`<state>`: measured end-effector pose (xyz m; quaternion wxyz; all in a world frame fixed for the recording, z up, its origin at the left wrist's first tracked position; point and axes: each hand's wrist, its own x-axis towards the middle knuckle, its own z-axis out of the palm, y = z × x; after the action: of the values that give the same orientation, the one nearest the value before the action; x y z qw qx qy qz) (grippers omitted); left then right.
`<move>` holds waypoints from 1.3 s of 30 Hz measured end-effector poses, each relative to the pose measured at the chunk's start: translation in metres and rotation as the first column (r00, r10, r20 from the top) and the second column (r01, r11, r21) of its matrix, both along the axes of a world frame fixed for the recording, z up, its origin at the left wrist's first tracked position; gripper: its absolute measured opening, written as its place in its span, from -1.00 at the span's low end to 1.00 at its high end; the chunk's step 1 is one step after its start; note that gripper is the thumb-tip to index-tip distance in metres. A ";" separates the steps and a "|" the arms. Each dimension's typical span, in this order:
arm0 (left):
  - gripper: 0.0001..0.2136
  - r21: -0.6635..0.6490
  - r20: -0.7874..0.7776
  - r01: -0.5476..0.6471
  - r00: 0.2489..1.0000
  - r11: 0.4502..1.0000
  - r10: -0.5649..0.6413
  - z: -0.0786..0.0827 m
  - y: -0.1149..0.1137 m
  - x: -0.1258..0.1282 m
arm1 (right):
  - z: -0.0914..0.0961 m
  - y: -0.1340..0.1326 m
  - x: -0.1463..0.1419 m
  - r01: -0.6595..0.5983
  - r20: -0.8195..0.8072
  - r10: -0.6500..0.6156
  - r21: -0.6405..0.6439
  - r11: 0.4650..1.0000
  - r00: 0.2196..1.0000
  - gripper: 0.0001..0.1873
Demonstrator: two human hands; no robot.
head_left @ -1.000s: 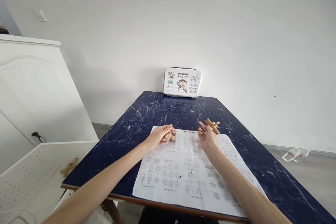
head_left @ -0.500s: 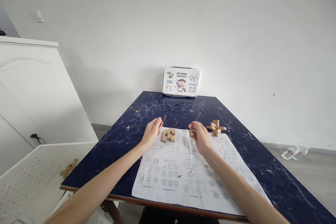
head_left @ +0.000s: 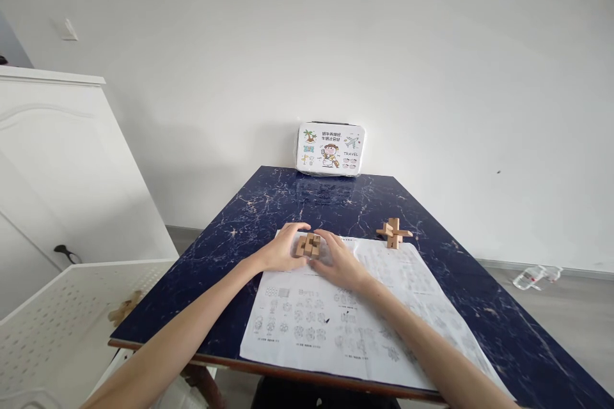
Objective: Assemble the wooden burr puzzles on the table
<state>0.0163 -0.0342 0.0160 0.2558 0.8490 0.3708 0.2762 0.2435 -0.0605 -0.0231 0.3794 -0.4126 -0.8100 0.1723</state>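
Observation:
A small wooden block puzzle (head_left: 308, 245) sits on a printed instruction sheet (head_left: 364, 319) on the dark blue marble table (head_left: 268, 204). My left hand (head_left: 282, 249) cups its left side and my right hand (head_left: 338, 261) closes in on its right side, both sets of fingers curled around it. A second wooden puzzle, a cross-shaped burr (head_left: 394, 232), rests on the table at the sheet's far right corner, apart from both hands.
A white illustrated case (head_left: 330, 149) leans against the wall at the table's far end. A white cabinet (head_left: 57, 160) and a white perforated rack (head_left: 62, 307) stand to the left. A clear plastic bottle (head_left: 533, 278) lies on the floor at right.
My right hand set the cross-shaped puzzle down on the table and moved left. Both hands have now closed around the block puzzle on the sheet.

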 end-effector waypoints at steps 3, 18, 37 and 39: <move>-0.21 -0.059 -0.040 0.016 0.999 0.998 -0.018 0.002 0.000 -0.005 | -0.001 0.001 0.000 0.001 0.021 0.000 -0.028 1.000 1.000 -0.34; -0.29 -0.018 0.010 0.032 0.999 0.999 -0.032 0.000 0.007 -0.009 | 0.000 0.002 0.001 0.049 -0.034 -0.052 -0.080 0.996 0.998 -0.42; -0.31 -0.255 0.267 0.117 0.963 0.960 -0.046 0.006 0.003 0.003 | 0.008 0.007 0.006 0.178 -0.339 -0.149 0.056 0.982 0.929 -0.44; -0.39 -0.316 0.407 0.128 0.913 0.940 0.013 0.009 0.004 0.003 | 0.013 0.003 0.005 0.159 -0.363 -0.124 0.069 0.985 0.923 -0.44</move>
<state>0.0195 -0.0305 0.0254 0.4758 0.7282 0.3260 0.3702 0.2480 -0.0575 -0.0100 0.5514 -0.4130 -0.7029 0.1771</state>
